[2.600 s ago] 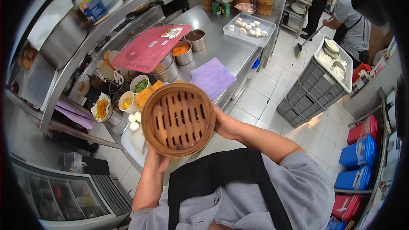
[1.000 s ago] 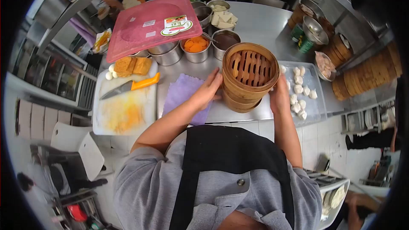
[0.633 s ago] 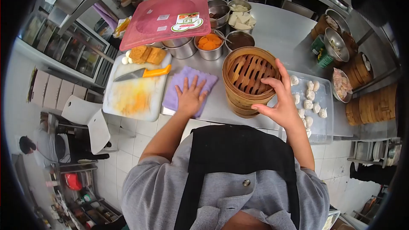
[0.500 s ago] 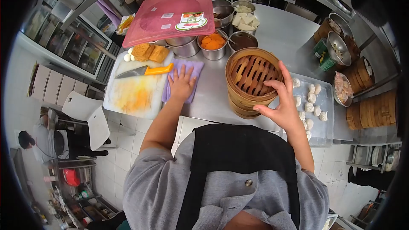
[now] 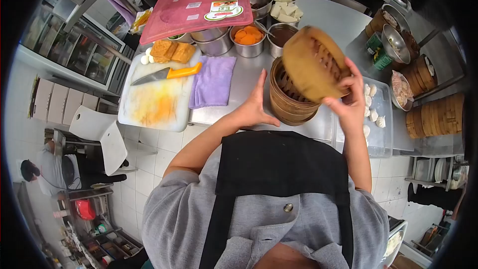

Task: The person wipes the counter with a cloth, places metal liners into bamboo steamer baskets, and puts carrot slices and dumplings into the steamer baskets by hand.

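Note:
My right hand grips the rim of a bamboo steamer basket, tilted up and slightly blurred. Below it a stack of bamboo baskets stands on the steel counter, its top one showing a slatted base. Just left of this stack is my left hand, thumb and fingers apart, holding nothing. The purple cloth lies folded between that hand and the white cutting board. To the right, a clear tray of white dumplings is partly hidden by my right arm.
A knife with a yellow handle and fried tofu blocks lie on the board. Behind are a red lid, a pot of orange slices and other pots. More steamers stand at right. People are in the background.
My right hand has lifted and tilted the upper basket off the stack. My left hand has left the cloth and moved right, beside the stack.

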`<state>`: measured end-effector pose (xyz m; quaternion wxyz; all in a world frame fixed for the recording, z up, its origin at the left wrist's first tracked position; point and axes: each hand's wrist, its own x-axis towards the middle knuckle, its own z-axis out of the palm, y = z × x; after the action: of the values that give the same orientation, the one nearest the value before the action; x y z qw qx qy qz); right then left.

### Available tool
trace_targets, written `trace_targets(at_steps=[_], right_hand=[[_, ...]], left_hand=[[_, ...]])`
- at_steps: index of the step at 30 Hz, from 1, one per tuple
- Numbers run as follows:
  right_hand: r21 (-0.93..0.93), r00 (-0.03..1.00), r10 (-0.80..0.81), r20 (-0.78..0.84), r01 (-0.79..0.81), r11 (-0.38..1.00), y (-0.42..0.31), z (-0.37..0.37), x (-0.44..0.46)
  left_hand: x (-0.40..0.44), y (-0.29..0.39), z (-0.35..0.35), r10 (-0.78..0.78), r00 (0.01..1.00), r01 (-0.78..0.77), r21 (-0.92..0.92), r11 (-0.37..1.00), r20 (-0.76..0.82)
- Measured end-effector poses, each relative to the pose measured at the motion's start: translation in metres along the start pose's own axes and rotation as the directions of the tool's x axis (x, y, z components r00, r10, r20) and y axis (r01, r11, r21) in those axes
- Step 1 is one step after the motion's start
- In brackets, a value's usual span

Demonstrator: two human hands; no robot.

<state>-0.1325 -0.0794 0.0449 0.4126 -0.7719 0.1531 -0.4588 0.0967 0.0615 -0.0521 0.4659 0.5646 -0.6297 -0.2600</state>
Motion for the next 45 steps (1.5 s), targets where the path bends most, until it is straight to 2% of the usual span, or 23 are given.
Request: trace_targets(at_steps=[1, 3, 5, 7, 8, 9, 11, 13, 15, 16, 17, 20, 23, 25, 27, 31, 33, 34, 35, 37, 39, 43, 45], right_hand=[[0.263, 0.991, 0.086, -0.105, -0.055, 0.963, 0.005, -0.004, 0.0], [0.445, 0.947, 0.229, -0.227, -0.109, 0.889, 0.009, -0.013, 0.0], [0.472, 0.917, 0.295, -0.27, -0.141, 0.87, 0.018, -0.022, 0.001], [0.26, 0.883, 0.278, -0.379, -0.187, 0.947, 0.025, -0.028, 0.002], [0.044, 0.89, 0.221, -0.399, -0.222, 0.974, 0.032, -0.032, 0.0], [0.038, 0.886, 0.215, -0.41, -0.219, 0.975, 0.034, -0.035, -0.006], [-0.389, 0.912, 0.165, -0.375, -0.317, 0.865, 0.021, -0.029, -0.015], [-0.306, 0.9, 0.132, -0.415, -0.275, 0.911, 0.03, -0.029, -0.024], [-0.606, 0.948, -0.079, -0.31, -0.133, 0.784, 0.022, -0.026, -0.03], [-0.715, 0.957, -0.122, -0.264, -0.11, 0.69, 0.02, -0.026, -0.031], [-0.716, 0.955, -0.122, -0.27, -0.115, 0.689, 0.021, -0.027, -0.033], [-0.828, 0.989, -0.138, -0.061, 0.027, 0.56, 0.026, -0.026, -0.038], [-0.842, 0.992, -0.119, 0.046, 0.103, 0.53, 0.028, -0.014, -0.045], [-0.837, 0.991, -0.127, 0.042, 0.105, 0.538, 0.027, -0.01, -0.045], [-0.82, 0.996, -0.083, 0.038, 0.078, 0.568, 0.025, -0.007, -0.043], [-0.751, 0.999, 0.007, 0.047, 0.03, 0.66, 0.027, -0.002, -0.047], [-0.688, 0.995, -0.002, 0.1, 0.071, 0.722, 0.025, 0.008, -0.052], [-0.641, 0.995, 0.054, 0.084, 0.012, 0.767, 0.028, 0.014, -0.054], [-0.641, 0.995, 0.058, 0.082, 0.008, 0.768, 0.035, 0.019, -0.057], [-0.398, 0.97, 0.237, 0.054, -0.197, 0.896, 0.049, 0.028, -0.061], [-0.407, 0.967, 0.249, 0.06, -0.204, 0.89, 0.059, 0.033, -0.056], [-0.47, 0.972, 0.228, 0.059, -0.174, 0.865, 0.086, 0.043, -0.049], [-0.803, 0.975, 0.222, -0.015, -0.144, 0.578, 0.082, 0.054, -0.043]], left_hand=[[0.004, 0.007, 0.004, 0.0, 1.0, 0.0, -0.007, 1.0, 0.003], [0.013, 0.02, 0.008, 0.224, 0.967, -0.203, 0.166, 0.965, -0.124], [0.021, 0.032, 0.009, 0.266, 0.95, -0.247, 0.128, 0.961, -0.161], [0.028, 0.035, 0.009, 0.177, 0.974, -0.145, 0.211, 0.967, -0.14], [0.029, 0.035, 0.009, 0.186, 0.969, -0.149, 0.213, 0.966, -0.165], [0.03, 0.036, 0.006, 0.197, 0.968, -0.162, 0.21, 0.964, -0.157], [0.026, 0.041, 0.003, 0.188, 0.967, -0.134, 0.282, 0.95, -0.171], [0.021, 0.037, 0.004, 0.189, 0.965, -0.139, 0.255, 0.957, -0.185], [0.017, 0.031, 0.002, 0.185, 0.939, -0.107, 0.265, 0.958, -0.29], [0.016, 0.027, 0.0, 0.183, 0.93, -0.082, 0.305, 0.949, -0.318], [0.013, 0.022, -0.002, 0.186, 0.932, -0.087, 0.305, 0.948, -0.312], [0.008, 0.005, -0.003, -0.002, 0.909, 0.034, 0.069, 0.997, -0.417], [0.001, 0.007, -0.006, -0.048, 0.901, 0.065, 0.024, 0.998, -0.432], [-0.002, 0.007, -0.007, -0.033, 0.893, 0.065, 0.057, 0.996, -0.448], [-0.01, 0.005, -0.012, -0.022, 0.886, 0.068, 0.083, 0.994, -0.463], [-0.034, -0.015, -0.038, -0.09, 0.885, 0.072, -0.057, 0.996, -0.458], [-0.052, -0.016, -0.055, -0.039, 0.9, 0.126, 0.173, 0.977, -0.435], [-0.056, -0.014, -0.06, -0.053, 0.896, 0.08, 0.044, 0.996, -0.442], [-0.061, -0.014, -0.068, -0.056, 0.897, 0.083, 0.043, 0.996, -0.438], [-0.07, -0.012, -0.083, -0.008, 0.908, 0.023, 0.03, 0.999, -0.419], [-0.073, -0.006, -0.089, 0.002, 0.91, 0.026, 0.063, 0.998, -0.415], [-0.069, -0.006, -0.087, 0.023, 0.883, 0.015, 0.078, 0.997, -0.469], [-0.062, -0.007, -0.085, -0.005, 0.866, 0.032, 0.045, 0.998, -0.5]])
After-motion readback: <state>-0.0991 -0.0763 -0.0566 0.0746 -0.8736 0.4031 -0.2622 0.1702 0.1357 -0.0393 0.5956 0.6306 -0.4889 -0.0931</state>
